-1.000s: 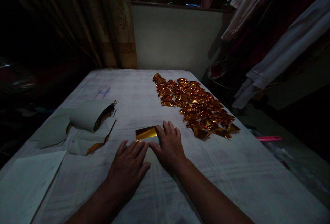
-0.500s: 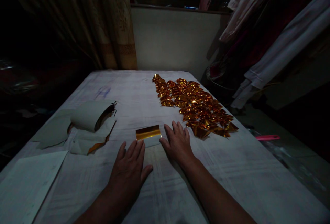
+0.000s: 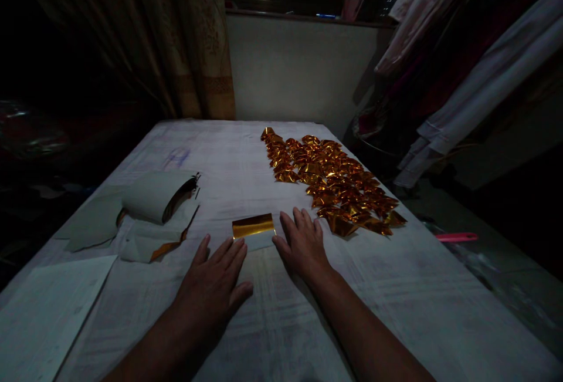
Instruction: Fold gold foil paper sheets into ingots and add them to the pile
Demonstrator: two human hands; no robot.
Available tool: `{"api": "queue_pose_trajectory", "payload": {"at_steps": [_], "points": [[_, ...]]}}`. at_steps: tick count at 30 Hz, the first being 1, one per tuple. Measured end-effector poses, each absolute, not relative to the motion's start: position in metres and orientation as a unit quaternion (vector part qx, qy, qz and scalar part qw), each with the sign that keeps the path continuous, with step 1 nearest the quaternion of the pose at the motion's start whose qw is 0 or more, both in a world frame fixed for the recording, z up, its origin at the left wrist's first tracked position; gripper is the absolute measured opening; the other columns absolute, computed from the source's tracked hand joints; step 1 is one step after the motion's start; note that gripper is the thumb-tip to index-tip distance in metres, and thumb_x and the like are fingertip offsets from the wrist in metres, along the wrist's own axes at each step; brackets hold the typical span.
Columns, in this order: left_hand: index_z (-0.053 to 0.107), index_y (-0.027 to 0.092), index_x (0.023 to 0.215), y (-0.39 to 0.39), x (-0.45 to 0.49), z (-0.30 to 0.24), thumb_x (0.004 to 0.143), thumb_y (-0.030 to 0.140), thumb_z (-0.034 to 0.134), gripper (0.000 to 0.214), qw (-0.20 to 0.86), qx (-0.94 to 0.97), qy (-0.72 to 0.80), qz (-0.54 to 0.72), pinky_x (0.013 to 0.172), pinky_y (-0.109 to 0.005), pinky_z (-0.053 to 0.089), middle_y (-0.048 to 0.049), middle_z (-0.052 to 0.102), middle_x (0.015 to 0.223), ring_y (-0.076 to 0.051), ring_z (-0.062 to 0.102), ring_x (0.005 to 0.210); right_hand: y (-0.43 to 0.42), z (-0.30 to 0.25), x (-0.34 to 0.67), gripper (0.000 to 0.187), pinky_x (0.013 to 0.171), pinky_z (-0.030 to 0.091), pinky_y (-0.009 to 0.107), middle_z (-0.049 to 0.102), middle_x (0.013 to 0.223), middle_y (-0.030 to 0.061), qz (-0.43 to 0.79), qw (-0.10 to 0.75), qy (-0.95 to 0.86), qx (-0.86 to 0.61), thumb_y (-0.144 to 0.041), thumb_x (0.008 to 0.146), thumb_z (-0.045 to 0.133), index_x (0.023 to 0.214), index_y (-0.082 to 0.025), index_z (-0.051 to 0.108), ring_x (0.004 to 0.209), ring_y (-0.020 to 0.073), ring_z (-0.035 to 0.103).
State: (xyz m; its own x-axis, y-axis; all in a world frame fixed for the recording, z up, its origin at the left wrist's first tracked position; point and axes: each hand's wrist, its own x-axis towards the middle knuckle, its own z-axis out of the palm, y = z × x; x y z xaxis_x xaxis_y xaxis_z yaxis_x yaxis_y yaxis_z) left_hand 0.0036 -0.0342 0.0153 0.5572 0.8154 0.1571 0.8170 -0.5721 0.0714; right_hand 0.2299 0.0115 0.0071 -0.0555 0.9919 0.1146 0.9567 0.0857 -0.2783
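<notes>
A small gold foil sheet [image 3: 253, 226], partly folded over its pale back, lies on the cloth-covered table [image 3: 272, 311] in front of me. My left hand [image 3: 211, 288] rests flat on the cloth just below the sheet, fingers spread and empty. Lying flat just right of the sheet is my right hand [image 3: 304, 244], its fingers apart and its thumb near the sheet's right edge. A long pile of folded gold foil pieces [image 3: 328, 178] stretches away to the right of that hand.
A curled stack of pale sheets with gold undersides [image 3: 153, 206] lies at the left, with a flat white sheet [image 3: 39, 317] nearer the front left corner. A curtain [image 3: 193, 41] and hanging clothes [image 3: 461, 65] stand beyond the table. A pink object [image 3: 457, 236] lies off the right edge.
My right hand has slid off the gold sheet to its right side. My left hand has drawn slightly back and left from the sheet's lower edge.
</notes>
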Motion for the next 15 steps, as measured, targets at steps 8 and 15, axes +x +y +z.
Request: {"api": "queue_pose_trajectory", "payload": {"at_steps": [8,15], "points": [[0.072,0.022,0.102,-0.027,-0.001,0.033,0.098,0.036,0.047,0.029,0.016,-0.853,-0.499,-0.151,0.112,-0.064,0.029,-0.0103,0.076,0.113,-0.034,0.065,0.113,0.013,0.006,0.23,0.049,0.117,0.025,0.056,0.041,0.158,0.0139,0.072,0.157,-0.786,-0.594,-0.021,0.094,0.059,0.142,-0.031,0.056,0.149,0.0331,0.031],[0.061,0.019,0.104,-0.012,-0.003,0.023,0.089,0.049,0.063,0.033,-0.021,-0.807,-0.546,-0.224,0.09,-0.049,0.048,-0.0101,0.069,0.105,-0.03,0.061,0.097,0.012,0.007,0.233,0.041,0.118,0.022,0.058,0.044,0.156,0.0148,0.108,0.158,-0.8,-0.569,-0.032,0.093,0.063,0.134,-0.026,0.062,0.148,0.0332,0.032]]}}
